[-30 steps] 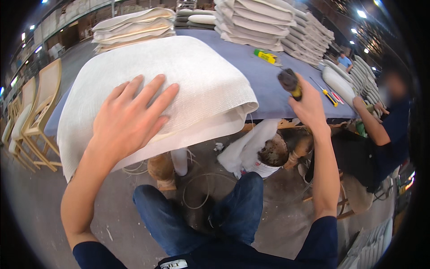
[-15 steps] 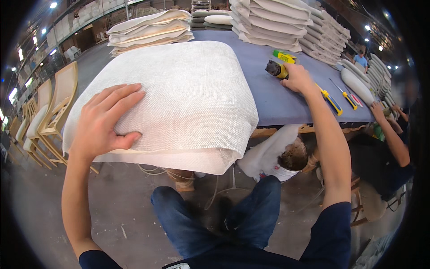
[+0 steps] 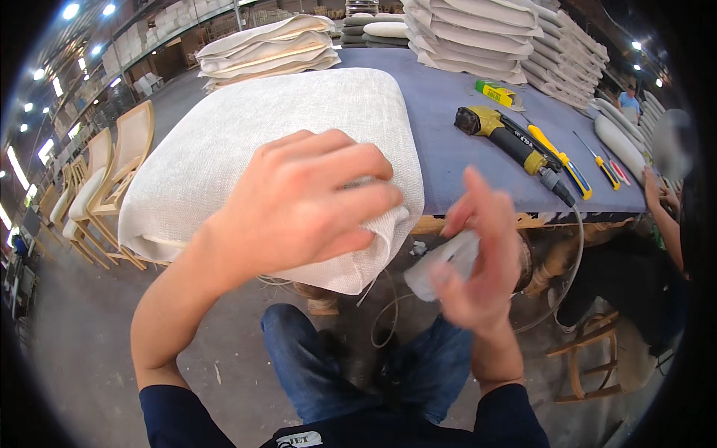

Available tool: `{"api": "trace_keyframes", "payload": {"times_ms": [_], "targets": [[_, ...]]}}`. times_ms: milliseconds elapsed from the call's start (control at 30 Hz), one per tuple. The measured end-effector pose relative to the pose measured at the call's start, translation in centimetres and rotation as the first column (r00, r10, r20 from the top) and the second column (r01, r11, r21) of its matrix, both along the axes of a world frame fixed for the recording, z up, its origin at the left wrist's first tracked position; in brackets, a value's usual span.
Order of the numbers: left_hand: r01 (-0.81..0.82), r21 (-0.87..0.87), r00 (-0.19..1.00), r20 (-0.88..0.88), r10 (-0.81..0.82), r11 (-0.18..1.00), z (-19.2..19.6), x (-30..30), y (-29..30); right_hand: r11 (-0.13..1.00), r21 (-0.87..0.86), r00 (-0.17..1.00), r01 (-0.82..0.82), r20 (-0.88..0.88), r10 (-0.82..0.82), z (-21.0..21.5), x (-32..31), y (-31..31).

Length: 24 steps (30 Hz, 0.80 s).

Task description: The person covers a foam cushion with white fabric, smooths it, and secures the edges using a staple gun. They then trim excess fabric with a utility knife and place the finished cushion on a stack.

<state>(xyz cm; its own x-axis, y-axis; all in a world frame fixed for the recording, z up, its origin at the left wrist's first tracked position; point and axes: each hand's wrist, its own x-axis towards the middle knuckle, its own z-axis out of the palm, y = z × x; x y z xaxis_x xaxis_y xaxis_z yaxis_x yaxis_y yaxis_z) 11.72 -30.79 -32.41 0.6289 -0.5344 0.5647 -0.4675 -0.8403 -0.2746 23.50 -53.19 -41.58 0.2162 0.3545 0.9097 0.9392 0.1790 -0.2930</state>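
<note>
A seat cushion wrapped in off-white woven fabric lies on the blue-topped table, its near right corner overhanging the edge. My left hand reaches across to that corner, with its fingers curled and closed on a fold of the cover fabric. Just right of the corner, in front of the table edge, my right hand is smeared by motion. Its fingers are apart and nothing shows in them. A black and yellow air staple gun with a hose rests on the table, untouched.
Screwdrivers and a green-yellow box lie by the staple gun. Fabric-covered seat stacks stand at the back. The air hose hangs over the edge. Wooden chairs stand left; another person's hand is at right.
My right hand has let go of the staple gun and come down toward the cushion corner. My left hand has moved right from the cushion's top and taken hold of the corner fabric.
</note>
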Motion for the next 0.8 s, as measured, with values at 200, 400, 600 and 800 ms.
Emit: {"api": "trace_keyframes", "payload": {"times_ms": [200,400,600,800], "targets": [[-0.014,-0.015,0.992,-0.127,0.012,1.000,1.8,1.5,-0.6,1.000,0.010,0.997,0.024,-0.074,-0.023,-1.8,-2.5,4.2],[0.041,-0.101,0.976,-0.208,-0.061,0.994,3.3,5.8,-0.7,0.995,0.092,0.957,0.037,-0.291,-0.009,-2.7,1.0,3.7],[-0.204,-0.273,0.777,-0.629,-0.013,0.940,4.2,12.1,-0.9,0.984,-0.031,0.903,0.178,-0.392,-0.176,-1.7,5.2,2.2],[-0.043,-0.290,0.893,-0.439,-0.094,0.956,1.0,13.0,0.4,0.927,0.159,0.926,0.340,0.117,-0.360,-2.1,2.9,1.6]]}}
